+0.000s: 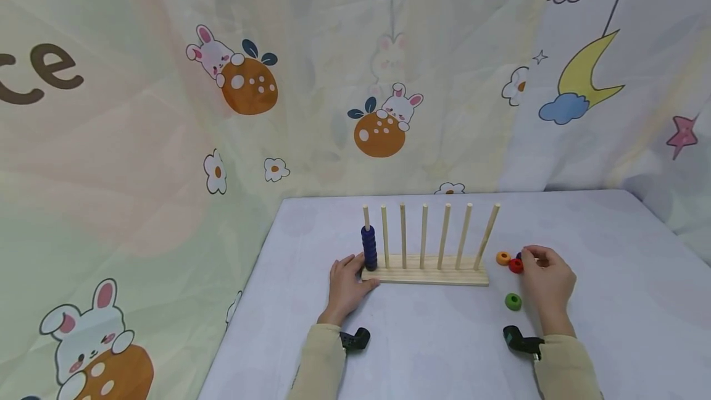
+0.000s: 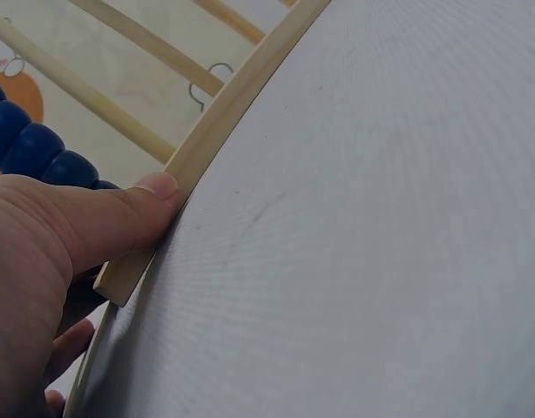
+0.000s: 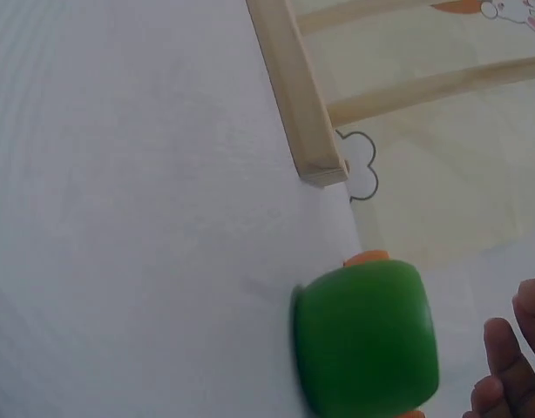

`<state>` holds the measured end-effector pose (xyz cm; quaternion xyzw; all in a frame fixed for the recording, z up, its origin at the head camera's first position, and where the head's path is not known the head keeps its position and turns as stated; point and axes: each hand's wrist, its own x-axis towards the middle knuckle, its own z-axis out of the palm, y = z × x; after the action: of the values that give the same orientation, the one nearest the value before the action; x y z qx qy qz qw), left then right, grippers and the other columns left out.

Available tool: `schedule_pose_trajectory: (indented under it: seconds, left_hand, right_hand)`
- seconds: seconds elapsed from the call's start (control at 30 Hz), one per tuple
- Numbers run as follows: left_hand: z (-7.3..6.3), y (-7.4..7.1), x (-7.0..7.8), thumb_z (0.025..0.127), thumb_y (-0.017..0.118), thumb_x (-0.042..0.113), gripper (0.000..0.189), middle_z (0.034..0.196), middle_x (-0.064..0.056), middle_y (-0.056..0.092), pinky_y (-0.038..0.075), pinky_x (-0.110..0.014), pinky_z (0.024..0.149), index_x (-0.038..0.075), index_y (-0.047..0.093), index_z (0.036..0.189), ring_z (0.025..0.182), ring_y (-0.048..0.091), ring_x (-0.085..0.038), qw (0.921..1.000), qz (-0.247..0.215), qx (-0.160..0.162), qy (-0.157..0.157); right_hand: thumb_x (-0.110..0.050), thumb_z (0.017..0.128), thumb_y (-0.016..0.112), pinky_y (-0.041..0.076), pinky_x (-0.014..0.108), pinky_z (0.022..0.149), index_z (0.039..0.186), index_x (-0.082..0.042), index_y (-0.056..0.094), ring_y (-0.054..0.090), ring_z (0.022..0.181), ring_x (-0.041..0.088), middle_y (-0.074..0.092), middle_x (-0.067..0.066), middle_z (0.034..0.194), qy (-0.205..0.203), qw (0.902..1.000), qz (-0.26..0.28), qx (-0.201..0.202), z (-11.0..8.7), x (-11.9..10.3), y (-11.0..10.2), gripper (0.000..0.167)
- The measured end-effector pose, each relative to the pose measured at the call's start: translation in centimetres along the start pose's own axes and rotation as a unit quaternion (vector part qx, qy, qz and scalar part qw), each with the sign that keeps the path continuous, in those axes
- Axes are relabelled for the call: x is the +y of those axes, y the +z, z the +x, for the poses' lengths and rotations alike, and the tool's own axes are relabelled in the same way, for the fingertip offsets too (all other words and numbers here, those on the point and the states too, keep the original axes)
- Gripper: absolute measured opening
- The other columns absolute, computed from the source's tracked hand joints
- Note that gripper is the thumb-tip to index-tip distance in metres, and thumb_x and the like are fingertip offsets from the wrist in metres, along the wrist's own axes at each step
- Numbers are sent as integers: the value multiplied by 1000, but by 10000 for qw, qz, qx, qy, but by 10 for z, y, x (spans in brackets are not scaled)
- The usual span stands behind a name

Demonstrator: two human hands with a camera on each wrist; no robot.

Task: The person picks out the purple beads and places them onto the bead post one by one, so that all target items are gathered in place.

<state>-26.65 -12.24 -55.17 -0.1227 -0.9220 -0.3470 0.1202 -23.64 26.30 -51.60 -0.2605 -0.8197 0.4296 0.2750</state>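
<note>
A wooden peg stand (image 1: 433, 275) has several upright pegs; dark blue beads (image 1: 369, 247) are stacked on its leftmost peg. My left hand (image 1: 345, 289) grips the base at that end. In the left wrist view the thumb (image 2: 132, 213) presses the front edge, with other fingers behind and below. My right hand (image 1: 547, 279) is at the right, its fingertips bent down beside a small dark blue bead (image 1: 519, 255). Whether they pinch it is hidden. Touching distance away lies a red bead (image 1: 516, 266), with an orange bead (image 1: 503, 258) to its left.
A green bead (image 1: 513, 302) lies nearer me than the others and looms large in the right wrist view. The white-covered table (image 1: 433, 338) ends at a printed cloth backdrop (image 1: 311, 79). Both wrists carry black camera mounts (image 1: 522, 341).
</note>
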Motion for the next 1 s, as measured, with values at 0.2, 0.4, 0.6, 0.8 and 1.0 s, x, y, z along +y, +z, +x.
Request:
schedule_pose_trajectory:
  seconds: [0.2, 0.4, 0.6, 0.8, 1.0]
  left_hand:
    - [0, 1, 0, 78, 82, 33, 66, 138, -3, 58, 15, -53, 117, 9, 59, 135, 133, 43, -27, 10000, 14, -12, -31]
    - [0, 0, 0, 78, 82, 33, 66, 138, -4, 58, 15, -54, 117, 8, 59, 135, 133, 44, -27, 10000, 28, 12, -16]
    - [0, 0, 1, 78, 82, 34, 67, 137, -3, 59, 14, -53, 117, 9, 59, 135, 133, 44, -27, 10000, 11, 0, -37]
    - [0, 1, 0, 78, 82, 34, 67, 136, -3, 60, 15, -53, 117, 9, 58, 136, 133, 44, -27, 10000, 7, 2, -67]
    - [0, 1, 0, 78, 82, 34, 68, 136, -2, 60, 15, -53, 117, 11, 58, 137, 133, 44, -27, 10000, 43, 2, -29]
  right_hand:
    - [-31, 96, 57, 36, 24, 62, 112, -5, 69, 48, 82, 16, 67, 13, 100, 260, 9995, -75, -170, 2, 1, -3, 33]
    - [-35, 97, 54, 38, 27, 60, 120, -7, 66, 46, 87, 19, 63, 12, 107, 691, 9961, -111, -538, 5, 3, -6, 38]
    - [-30, 96, 56, 37, 28, 61, 121, -4, 64, 47, 87, 20, 62, 15, 111, 700, 9950, -251, -669, 10, 6, -9, 37]
    - [-30, 97, 55, 38, 26, 62, 126, -3, 62, 51, 93, 25, 61, 19, 122, 729, 9928, -395, -865, 13, 11, -9, 40]
    - [-28, 98, 53, 36, 29, 70, 137, -3, 55, 52, 108, 34, 55, 21, 136, 664, 9892, -563, -1182, 16, 17, -7, 46]
